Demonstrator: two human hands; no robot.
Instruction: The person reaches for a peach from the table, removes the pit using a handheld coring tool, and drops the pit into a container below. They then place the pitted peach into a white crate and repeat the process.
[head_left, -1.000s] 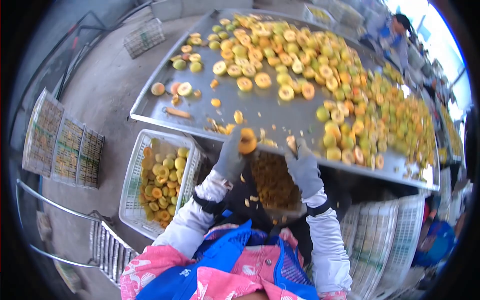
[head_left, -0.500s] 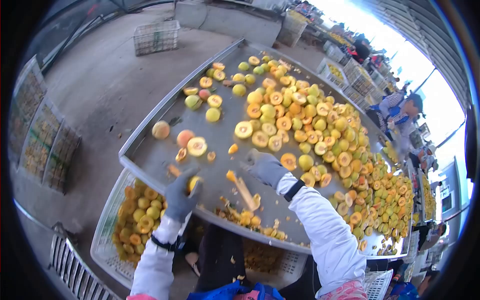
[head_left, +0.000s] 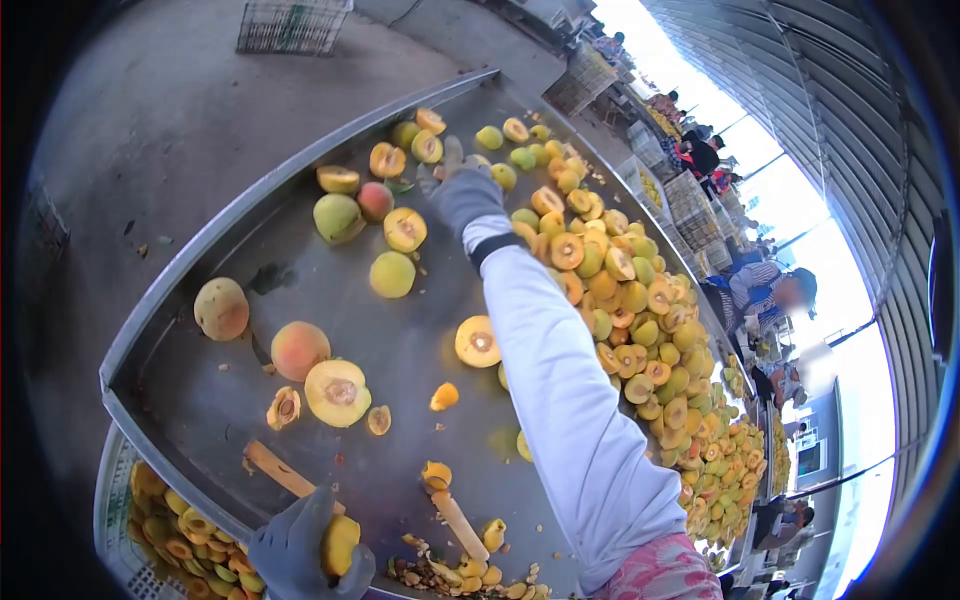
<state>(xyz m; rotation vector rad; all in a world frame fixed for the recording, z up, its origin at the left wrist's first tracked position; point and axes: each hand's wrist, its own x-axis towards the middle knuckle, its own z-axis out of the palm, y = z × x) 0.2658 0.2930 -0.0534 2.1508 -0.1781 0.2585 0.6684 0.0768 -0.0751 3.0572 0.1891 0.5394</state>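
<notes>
My left hand (head_left: 300,548), in a grey glove, is curled around a yellow peach half (head_left: 341,545) at the tray's near edge. Beside those fingers lies a wooden stick (head_left: 275,468), its lower end partly hidden by the hand. My right hand (head_left: 465,190), gloved too, reaches over the far part of the metal tray (head_left: 250,380), fingers apart. Close to its fingertips are a cut peach half (head_left: 427,147) and a small yellow-green peach (head_left: 503,177). A second wooden-handled tool (head_left: 460,525) rests near the front, next to peach scraps (head_left: 440,575).
Many halved peaches (head_left: 640,300) are heaped along the tray's right side. Whole peaches (head_left: 300,350) lie at left. Below the near edge stands a crate of peach halves (head_left: 180,530). Another crate (head_left: 290,25) is on the floor; people (head_left: 770,290) work at right.
My right hand has stretched from the tray's middle to its far side. My left hand, still around the peach half, appears lower in view. The camera view has shifted.
</notes>
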